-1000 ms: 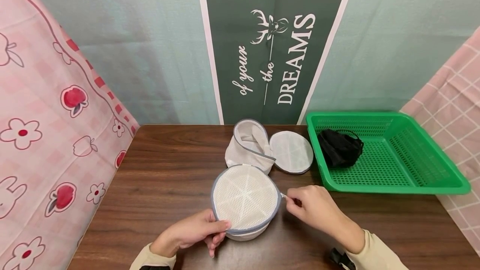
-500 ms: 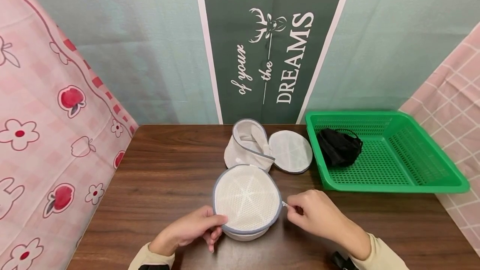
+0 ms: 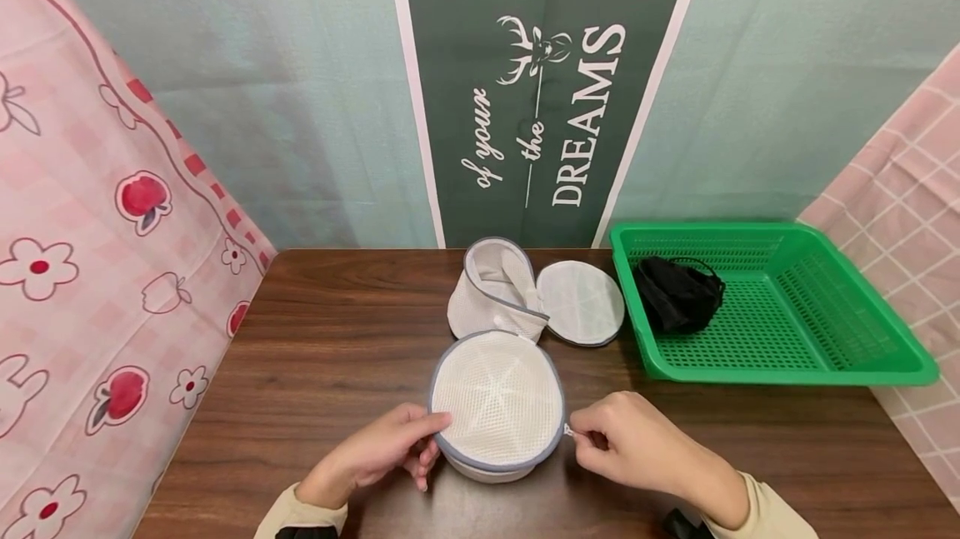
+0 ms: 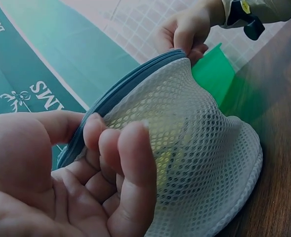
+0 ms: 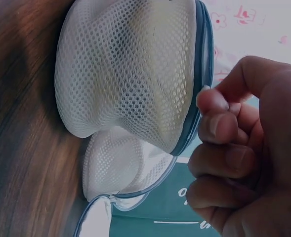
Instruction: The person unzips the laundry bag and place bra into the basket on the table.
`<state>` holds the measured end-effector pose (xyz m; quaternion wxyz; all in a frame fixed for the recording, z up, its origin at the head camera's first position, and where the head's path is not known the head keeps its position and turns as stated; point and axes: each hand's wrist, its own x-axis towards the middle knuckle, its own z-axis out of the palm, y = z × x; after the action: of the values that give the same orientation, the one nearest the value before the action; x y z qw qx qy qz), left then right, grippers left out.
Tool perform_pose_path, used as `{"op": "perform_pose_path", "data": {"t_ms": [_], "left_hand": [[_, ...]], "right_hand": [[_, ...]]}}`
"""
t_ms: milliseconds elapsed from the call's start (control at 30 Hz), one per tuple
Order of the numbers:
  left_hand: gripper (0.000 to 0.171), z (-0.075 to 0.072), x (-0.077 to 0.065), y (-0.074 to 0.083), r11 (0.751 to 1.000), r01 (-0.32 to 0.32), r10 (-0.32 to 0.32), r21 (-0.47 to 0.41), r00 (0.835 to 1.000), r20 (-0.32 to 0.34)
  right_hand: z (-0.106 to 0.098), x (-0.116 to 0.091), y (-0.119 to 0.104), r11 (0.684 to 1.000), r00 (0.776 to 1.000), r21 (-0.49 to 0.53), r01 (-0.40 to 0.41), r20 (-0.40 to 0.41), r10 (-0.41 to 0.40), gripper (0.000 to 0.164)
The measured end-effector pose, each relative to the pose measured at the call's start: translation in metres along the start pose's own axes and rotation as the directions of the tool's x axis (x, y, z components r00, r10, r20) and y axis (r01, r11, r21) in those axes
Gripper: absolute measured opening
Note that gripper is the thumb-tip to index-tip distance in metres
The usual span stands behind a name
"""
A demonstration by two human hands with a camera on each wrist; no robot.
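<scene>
A round white mesh laundry bag (image 3: 498, 397) with a grey-blue zipper rim stands on the table, its flat lid facing up. My left hand (image 3: 386, 447) pinches the rim at the bag's left, thumb on top and fingers below. On the opposite side my right hand (image 3: 633, 443) pinches the small white zipper pull (image 3: 567, 430) at the rim. Something yellowish shows faintly through the mesh side (image 4: 185, 133) in both wrist views. A second white mesh bag (image 3: 480, 314) stands right behind, unzipped, its round lid (image 3: 581, 303) folded out to the right.
At the back right, a green plastic basket (image 3: 795, 376) holds a crumpled black cloth item (image 3: 678, 296) with a thin cord. The brown wooden table (image 3: 337, 339) ends at a printed green curtain (image 3: 337, 106). Pink patterned cloths hang at left and right.
My right hand has drawn the zipper pull along the rim, moving toward me. The bag has shifted slightly right, and my left hand has slid a little up its left edge.
</scene>
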<state>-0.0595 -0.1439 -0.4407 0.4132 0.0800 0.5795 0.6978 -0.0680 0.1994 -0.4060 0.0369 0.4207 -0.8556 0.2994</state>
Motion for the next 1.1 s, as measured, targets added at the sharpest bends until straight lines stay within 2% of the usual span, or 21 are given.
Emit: {"op": "perform_pose_path", "data": {"t_ms": [200,400,533,833,1100], "left_hand": [[0.041,-0.002,0.002,0.001,1.0,-0.018,0.018,0.002,0.999,-0.034],[0.046,-0.003,0.004,0.003,0.999,-0.043,0.043,-0.005,0.996,-0.079],[0.047,-0.003,0.005,0.004,0.999,-0.048,0.046,-0.016,0.993,-0.11],[0.046,-0.004,0.004,0.005,0.997,-0.078,0.074,-0.022,0.988,-0.135],[0.037,-0.006,0.006,0.006,0.992,-0.117,0.108,-0.043,0.98,-0.166]], "right_hand": [[0.002,-0.001,0.0,0.997,0.998,0.073,0.032,0.05,-0.036,0.044],[0.006,-0.001,0.002,0.989,0.995,0.12,0.084,0.052,-0.09,0.044],[0.008,-0.001,0.002,0.987,0.992,0.115,0.109,0.047,-0.115,0.043],[0.008,0.002,-0.003,0.985,0.987,0.128,0.119,0.088,-0.131,0.044],[0.007,0.007,-0.008,0.99,0.986,0.116,0.08,0.134,-0.095,0.042]]}}
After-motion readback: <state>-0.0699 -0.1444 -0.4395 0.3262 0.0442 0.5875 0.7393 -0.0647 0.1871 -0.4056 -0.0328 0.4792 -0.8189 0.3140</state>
